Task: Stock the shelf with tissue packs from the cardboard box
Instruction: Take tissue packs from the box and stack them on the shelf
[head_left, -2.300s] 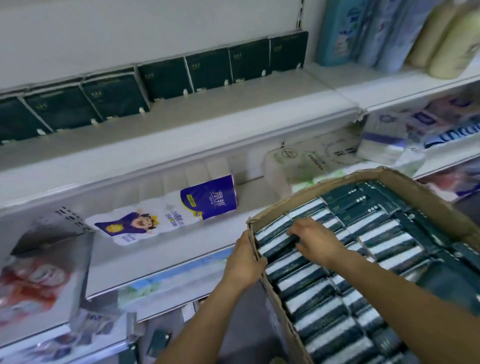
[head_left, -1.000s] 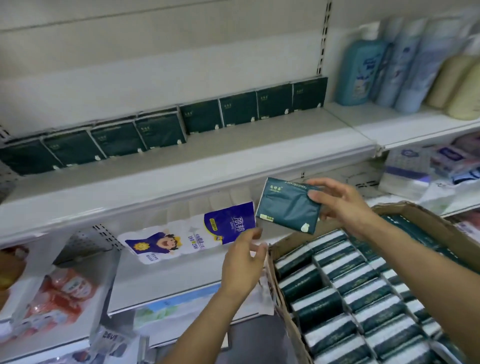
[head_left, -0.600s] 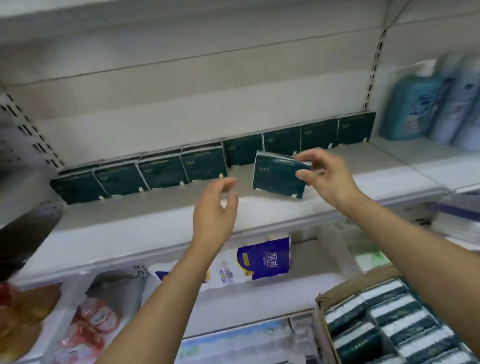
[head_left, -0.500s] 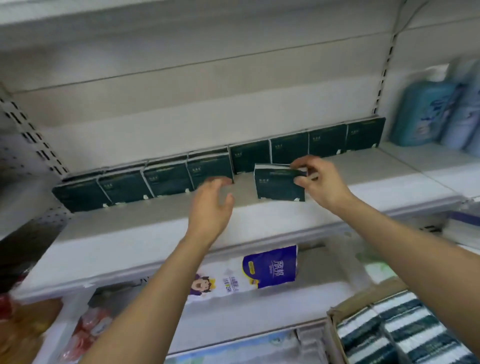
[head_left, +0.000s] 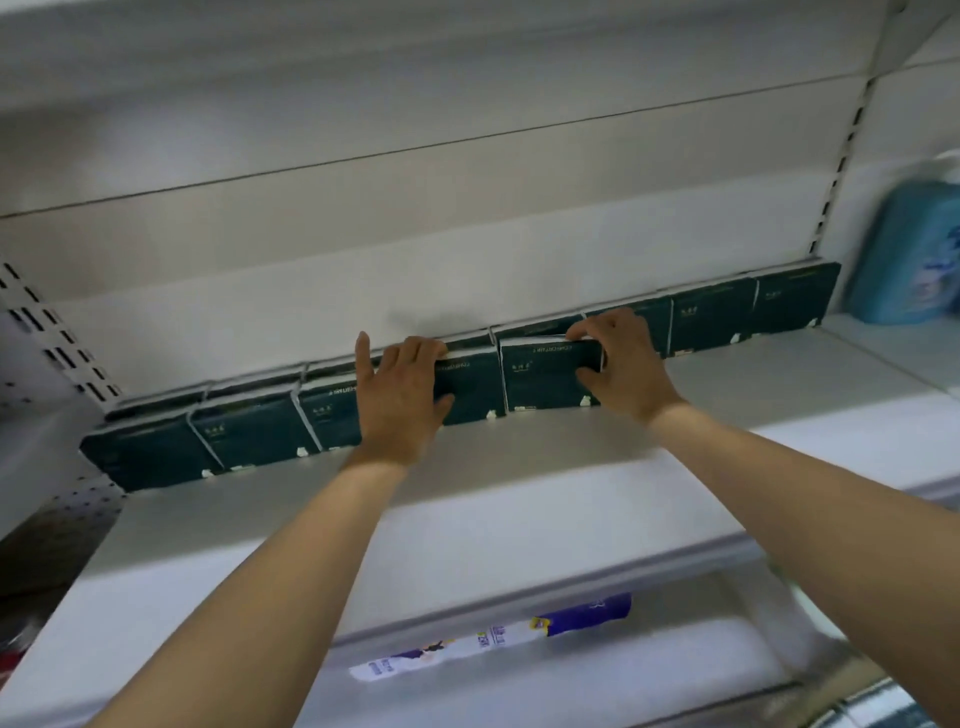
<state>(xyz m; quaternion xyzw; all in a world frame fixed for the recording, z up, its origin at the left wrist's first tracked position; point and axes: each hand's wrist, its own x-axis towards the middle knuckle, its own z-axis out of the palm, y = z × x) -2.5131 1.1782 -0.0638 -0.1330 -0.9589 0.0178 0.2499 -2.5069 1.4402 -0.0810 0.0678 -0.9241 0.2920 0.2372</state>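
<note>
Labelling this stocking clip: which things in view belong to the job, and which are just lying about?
Job: right hand gripping a tissue pack; left hand resting on the row of packs; shelf.
Lying about: blue bottle, far right; purple-and-white roll pack, below.

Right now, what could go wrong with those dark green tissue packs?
The tissue pack that the right hand grips stands on its thin edge, so it might tip forward once released. The left hand presses flat on the neighbouring packs; a hard shove could topple that upright row.
</note>
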